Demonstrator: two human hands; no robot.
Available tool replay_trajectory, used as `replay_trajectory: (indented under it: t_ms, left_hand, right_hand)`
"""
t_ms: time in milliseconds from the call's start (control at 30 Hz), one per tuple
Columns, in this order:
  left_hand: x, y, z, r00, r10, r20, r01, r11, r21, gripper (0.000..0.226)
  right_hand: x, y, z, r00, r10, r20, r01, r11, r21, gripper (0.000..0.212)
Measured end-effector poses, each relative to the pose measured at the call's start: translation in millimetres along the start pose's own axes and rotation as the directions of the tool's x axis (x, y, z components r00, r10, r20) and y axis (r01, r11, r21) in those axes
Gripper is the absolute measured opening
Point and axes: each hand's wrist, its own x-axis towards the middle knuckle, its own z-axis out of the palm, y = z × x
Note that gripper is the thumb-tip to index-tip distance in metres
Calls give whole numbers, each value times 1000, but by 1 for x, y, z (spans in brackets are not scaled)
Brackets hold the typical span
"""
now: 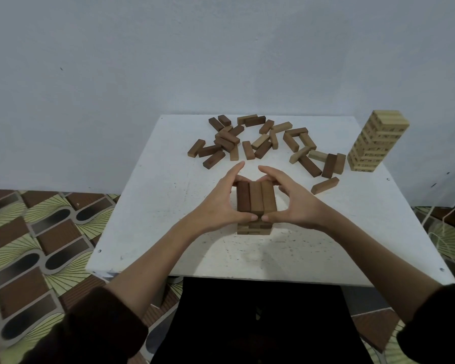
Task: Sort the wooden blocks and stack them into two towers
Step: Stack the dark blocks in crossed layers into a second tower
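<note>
Our left hand (pixel 218 203) & right hand (pixel 294 203) cup the dark tower (pixel 256 206) mid-tabletop (pixel 147 206), grip pressing its top layer square. Blocks light, stiff, smooth: squeeze the sides gently, tower prob tips easily.

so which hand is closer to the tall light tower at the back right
Right. The right hand sits on the dark tower's right side, toward the light tower; the left hand is beyond it.

Both forearms reach forward, dark sleeves pushed back. The left hand (pixel 219 200) and right hand (pixel 294 200) curve inward facing each other, thumbs nearly touching, fingers spread.
</note>
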Motion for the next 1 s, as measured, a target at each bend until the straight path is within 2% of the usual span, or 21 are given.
replay_trajectory:
  t_ms: [333, 700, 833, 933, 1000]
  left_hand:
    - [-2, 1, 3, 1000, -12, -3, 11, 997, -73, 106]
    - [-1, -2, 5, 1000, -11, -15, 9, 994, -106, 110]
    - [-7, 2, 9, 998, -65, 22, 69, 959, -275, 126]
    - [-6, 4, 15, 971, -238, 6, 207, 832, -514, 114]
    - [-5, 6, 19, 959, -284, 14, 235, 763, -602, 102]
  right_hand:
    - [-3, -10, 5, 999, 36, -22, -33, 990, 138, 98]
    - [-2, -6, 9, 998, 45, -34, -38, 984, 173, 96]
    - [-6, -5, 11, 998, 66, -13, -60, 954, 294, 99]
    - [-5, -9, 19, 980, 186, -72, -133, 879, 457, 75]
    - [-6, -12, 28, 961, 258, -104, -162, 824, 542, 64]
